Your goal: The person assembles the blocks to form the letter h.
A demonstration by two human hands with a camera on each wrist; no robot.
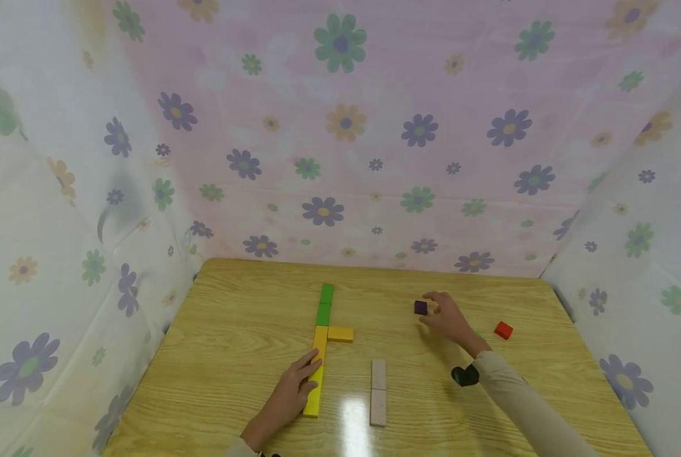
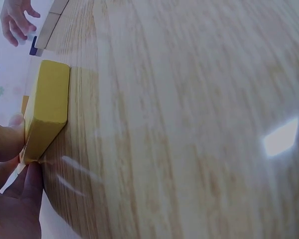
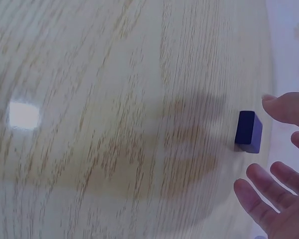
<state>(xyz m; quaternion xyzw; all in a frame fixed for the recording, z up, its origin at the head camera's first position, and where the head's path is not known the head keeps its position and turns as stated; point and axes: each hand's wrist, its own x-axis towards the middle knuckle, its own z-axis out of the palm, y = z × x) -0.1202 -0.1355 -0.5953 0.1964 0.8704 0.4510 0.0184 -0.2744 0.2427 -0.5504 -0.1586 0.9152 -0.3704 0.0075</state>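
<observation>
My left hand (image 1: 287, 392) holds the long yellow strip of blocks (image 1: 314, 400), fingers and thumb about its sides. In the left wrist view, the near yellow block (image 2: 52, 92) stands between thumb and fingers. Two green blocks (image 1: 325, 304) continue the strip at its far end. A shorter orange-yellow block (image 1: 341, 334) juts out to its right. My right hand (image 1: 450, 318) hovers by a small dark purple block (image 1: 421, 308), thumb and fingers spread. The right wrist view shows that purple block (image 3: 248, 132) upright, apart from the fingertips.
Two pale wooden blocks (image 1: 378, 392) lie end to end between the hands. A red block (image 1: 503, 330) sits right of the right forearm, and a green piece (image 1: 478, 334) is mostly hidden behind that wrist. Flowered cloth (image 1: 374, 146) encloses the wooden table (image 1: 249, 317).
</observation>
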